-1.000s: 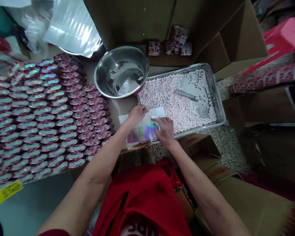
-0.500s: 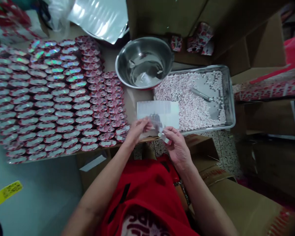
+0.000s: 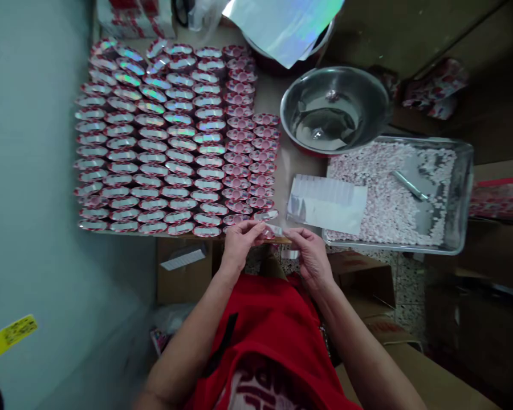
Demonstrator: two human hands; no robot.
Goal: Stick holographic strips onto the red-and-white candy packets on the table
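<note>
My left hand [image 3: 240,245], fingers closed, grips a small red-and-white packet [image 3: 268,232] at the table's front edge. My right hand [image 3: 310,250] pinches a small white sticker [image 3: 276,229] against that packet's top. Another pale sticker piece [image 3: 289,254] hangs below the right fingers. Left of my hands stand tight rows of red-and-white packets [image 3: 166,154], many with shiny white stickers on top. Packets in the right columns [image 3: 239,148] show pink round tops without such stickers. A white sticker sheet [image 3: 329,202] lies just beyond my right hand.
A steel bowl [image 3: 294,108] stands behind the sheet. To the right, a metal tray [image 3: 461,228] holds small white-pink pellets and a metal tube-like tool [image 3: 410,185]. Shiny sheets [image 3: 286,28] lie at the back. Cardboard boxes [image 3: 354,279] stand below and right.
Both hands have moved off the sticker sheet to the packets' front edge. My left hand now has a packet, and the right holds a sticker to it. The view has shifted left.
</note>
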